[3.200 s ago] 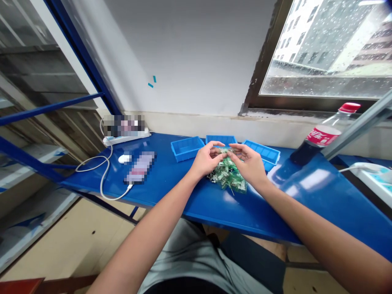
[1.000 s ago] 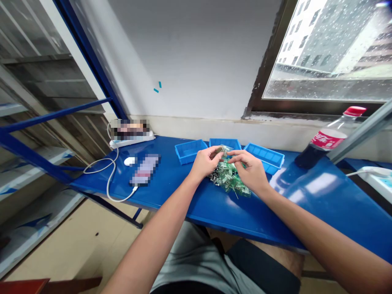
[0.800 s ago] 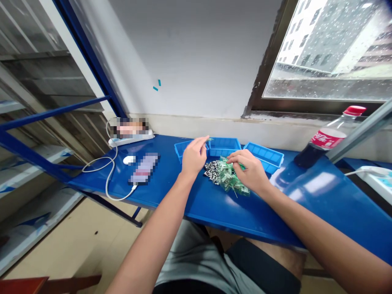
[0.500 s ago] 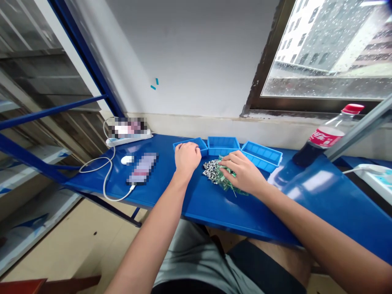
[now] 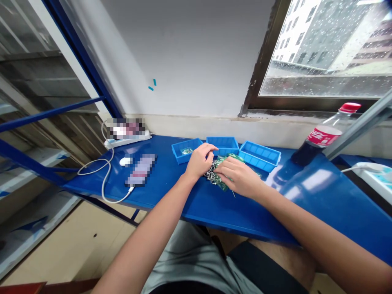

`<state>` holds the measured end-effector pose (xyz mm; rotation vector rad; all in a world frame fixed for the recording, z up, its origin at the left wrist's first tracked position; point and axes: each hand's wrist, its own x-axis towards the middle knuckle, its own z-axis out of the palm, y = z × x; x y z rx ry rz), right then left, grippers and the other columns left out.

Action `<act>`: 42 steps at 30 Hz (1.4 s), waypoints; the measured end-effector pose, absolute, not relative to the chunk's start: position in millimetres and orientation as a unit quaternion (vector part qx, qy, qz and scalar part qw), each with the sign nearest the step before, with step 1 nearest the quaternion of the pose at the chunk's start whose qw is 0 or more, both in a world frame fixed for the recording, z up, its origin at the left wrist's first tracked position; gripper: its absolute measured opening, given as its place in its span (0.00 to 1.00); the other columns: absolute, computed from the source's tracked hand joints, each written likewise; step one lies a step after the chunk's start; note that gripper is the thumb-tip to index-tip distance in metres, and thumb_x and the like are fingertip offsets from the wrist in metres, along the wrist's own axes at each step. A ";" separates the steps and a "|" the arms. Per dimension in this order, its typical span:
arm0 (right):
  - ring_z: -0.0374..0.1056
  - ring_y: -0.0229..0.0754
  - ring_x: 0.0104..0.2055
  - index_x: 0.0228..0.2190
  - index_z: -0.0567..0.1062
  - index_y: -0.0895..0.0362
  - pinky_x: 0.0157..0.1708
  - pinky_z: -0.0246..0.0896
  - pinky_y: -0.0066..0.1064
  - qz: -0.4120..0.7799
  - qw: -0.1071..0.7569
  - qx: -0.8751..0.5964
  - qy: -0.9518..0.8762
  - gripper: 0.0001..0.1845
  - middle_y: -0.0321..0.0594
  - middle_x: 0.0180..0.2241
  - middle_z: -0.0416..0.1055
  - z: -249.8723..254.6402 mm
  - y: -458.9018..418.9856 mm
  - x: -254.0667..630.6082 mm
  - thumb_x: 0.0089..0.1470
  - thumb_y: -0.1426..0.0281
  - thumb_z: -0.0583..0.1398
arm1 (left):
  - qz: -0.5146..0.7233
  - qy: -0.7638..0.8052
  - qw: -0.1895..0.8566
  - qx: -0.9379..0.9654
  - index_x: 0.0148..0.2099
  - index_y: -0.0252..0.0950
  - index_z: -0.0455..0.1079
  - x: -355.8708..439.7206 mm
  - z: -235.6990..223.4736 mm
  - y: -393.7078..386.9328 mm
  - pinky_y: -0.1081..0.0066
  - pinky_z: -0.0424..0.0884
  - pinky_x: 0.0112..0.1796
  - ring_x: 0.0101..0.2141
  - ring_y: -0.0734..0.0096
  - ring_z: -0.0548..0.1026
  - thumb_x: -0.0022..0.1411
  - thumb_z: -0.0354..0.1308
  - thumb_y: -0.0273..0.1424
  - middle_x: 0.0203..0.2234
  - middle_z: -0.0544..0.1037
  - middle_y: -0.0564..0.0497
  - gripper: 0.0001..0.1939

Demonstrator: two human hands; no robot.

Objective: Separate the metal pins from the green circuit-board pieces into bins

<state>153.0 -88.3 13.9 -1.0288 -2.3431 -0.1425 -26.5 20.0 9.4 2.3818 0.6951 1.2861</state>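
My left hand (image 5: 200,160) is above the left side of the pile, its thumb and fingers apart with nothing visible between them. Beneath it lie small silver-and-black cylindrical pieces (image 5: 211,175), too small to name surely. My right hand (image 5: 240,175) rests on the green circuit boards (image 5: 223,185) heaped against them. Its fingers are curled together at the heap, and whatever they grip is hidden. Behind the pile are a left blue bin (image 5: 178,156) with a green circuit board (image 5: 186,151) inside, a middle blue bin (image 5: 223,140) and a right blue bin (image 5: 260,163).
A cola bottle (image 5: 321,136) stands at the right by a grey metal post. On the left of the blue table (image 5: 211,210) lie a blurred phone (image 5: 141,171) with a white cable (image 5: 107,192), a white mouse-like object (image 5: 125,161) and a power strip (image 5: 128,141).
My left hand has moved right, from the left bin to the pile, uncovering the circuit board in that bin. My right hand's fingers have drawn together on the heap.
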 end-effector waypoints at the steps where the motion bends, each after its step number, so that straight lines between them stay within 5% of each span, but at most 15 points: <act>1: 0.71 0.53 0.46 0.48 0.81 0.52 0.49 0.71 0.50 -0.051 0.286 -0.373 -0.881 0.14 0.46 0.43 0.80 13.8 -88.5 149.9 0.70 0.73 0.56 | 0.458 0.243 0.178 0.836 0.48 0.37 0.80 -26.5 10.1 19.7 0.62 0.75 0.52 0.47 0.62 0.80 0.69 0.51 0.21 0.44 0.82 0.46 0.17; 9: 0.69 0.58 0.57 0.48 0.80 0.50 0.54 0.69 0.55 -0.057 0.269 -0.380 -0.883 0.11 0.44 0.47 0.81 6.3 -91.9 126.0 0.68 0.73 0.60 | 0.478 0.285 0.198 0.807 0.49 0.38 0.79 -31.3 14.6 23.3 0.62 0.75 0.52 0.48 0.61 0.80 0.71 0.51 0.23 0.45 0.82 0.46 0.16; 18: 0.69 0.56 0.55 0.47 0.80 0.53 0.51 0.68 0.51 -0.035 0.278 -0.410 -0.868 0.14 0.44 0.46 0.80 -3.1 -102.4 118.1 0.66 0.80 0.60 | 0.473 0.282 0.183 0.815 0.48 0.37 0.77 -27.9 11.1 23.1 0.62 0.75 0.53 0.48 0.62 0.79 0.72 0.49 0.22 0.45 0.81 0.45 0.15; 35: 0.67 0.54 0.50 0.42 0.80 0.55 0.49 0.63 0.47 -0.073 0.260 -0.451 -0.851 0.08 0.44 0.43 0.80 -5.9 -99.4 113.4 0.69 0.76 0.59 | 0.448 0.271 0.145 0.840 0.48 0.36 0.77 -31.6 4.7 19.1 0.61 0.75 0.53 0.48 0.61 0.79 0.70 0.50 0.21 0.44 0.82 0.45 0.15; 42: 0.67 0.51 0.45 0.37 0.79 0.54 0.43 0.58 0.45 -0.083 0.226 -0.471 -0.849 0.09 0.41 0.34 0.79 1.1 -93.9 113.7 0.68 0.76 0.60 | 0.439 0.268 0.150 0.844 0.48 0.35 0.77 -32.7 4.9 17.5 0.61 0.75 0.52 0.47 0.61 0.79 0.70 0.51 0.21 0.43 0.82 0.45 0.14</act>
